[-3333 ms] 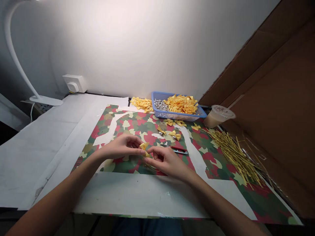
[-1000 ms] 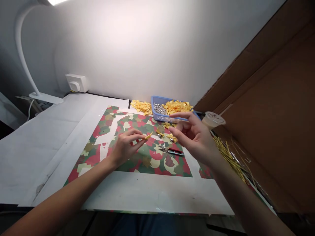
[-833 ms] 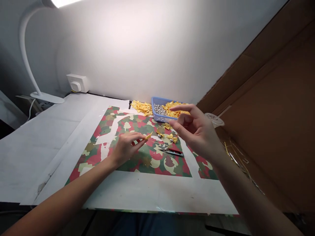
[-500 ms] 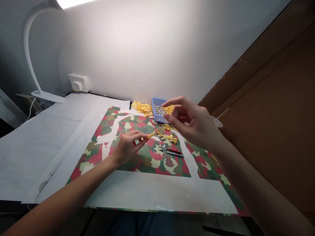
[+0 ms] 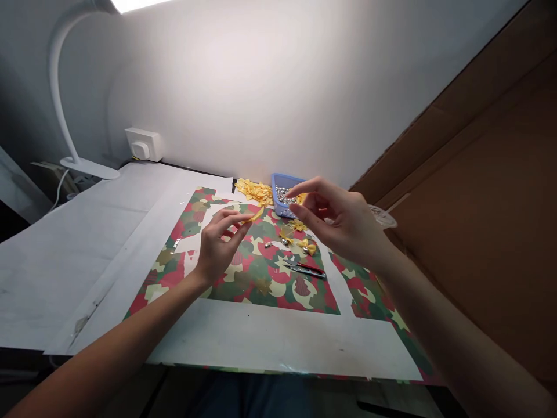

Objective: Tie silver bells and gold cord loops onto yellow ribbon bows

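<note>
My left hand (image 5: 217,244) is raised over the patterned sheet (image 5: 261,278) and pinches a small yellow ribbon piece (image 5: 256,215) between thumb and fingertips. My right hand (image 5: 339,223) hovers just in front of the blue basket (image 5: 277,197). Its thumb and forefinger are pinched together on something too small to make out. The basket holds silver beads and yellow ribbon pieces and is partly hidden behind my right hand. Finished yellow bows (image 5: 304,244) lie on the sheet between my hands.
Small snips (image 5: 304,269) lie on the sheet below the bows. A loose pile of yellow ribbon pieces (image 5: 252,190) sits left of the basket. A lidded cup (image 5: 383,216) shows behind my right wrist. Cardboard (image 5: 478,174) walls the right side. A white lamp (image 5: 65,116) and a socket (image 5: 143,145) stand at the back left.
My left hand has lifted and moved back with the ribbon piece. My right hand went out to the basket, drifted left, and now pinches its fingertips together closer to my left hand.
</note>
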Demonstrator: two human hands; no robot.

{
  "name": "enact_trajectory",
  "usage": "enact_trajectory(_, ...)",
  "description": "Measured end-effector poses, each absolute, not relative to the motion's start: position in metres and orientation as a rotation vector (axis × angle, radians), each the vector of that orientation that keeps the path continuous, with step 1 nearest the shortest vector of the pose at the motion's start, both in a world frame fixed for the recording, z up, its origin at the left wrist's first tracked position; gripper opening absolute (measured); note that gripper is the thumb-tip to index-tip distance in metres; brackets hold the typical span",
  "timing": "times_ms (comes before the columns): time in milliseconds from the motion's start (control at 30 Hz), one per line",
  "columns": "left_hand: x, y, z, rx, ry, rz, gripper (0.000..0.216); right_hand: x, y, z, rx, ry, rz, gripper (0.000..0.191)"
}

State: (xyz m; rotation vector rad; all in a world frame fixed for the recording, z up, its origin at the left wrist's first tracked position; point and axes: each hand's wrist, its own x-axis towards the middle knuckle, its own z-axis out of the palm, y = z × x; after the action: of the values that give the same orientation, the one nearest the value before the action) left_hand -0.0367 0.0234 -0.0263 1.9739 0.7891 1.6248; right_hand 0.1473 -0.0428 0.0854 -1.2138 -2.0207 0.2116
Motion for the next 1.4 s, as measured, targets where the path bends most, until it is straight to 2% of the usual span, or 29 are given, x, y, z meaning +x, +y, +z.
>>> enact_trajectory(700,-0.034,0.021,-0.031,1.979,0.744,1.436,0.014,0.146,-0.044,0.11,-1.169,-1.832,0.074,0.008)
enact_trajectory(1200,-0.032,0.019,-0.03,1.949,0.731,1.522,0.012,0.143,-0.045,0.121,-1.147,-1.84,-0.035,0.01)
enact_trajectory(1400,-0.03,0.019,-0.032,1.947,0.764,1.38,0.01,0.135,-0.037,0.118,-1.122,-1.892,-0.071,0.006)
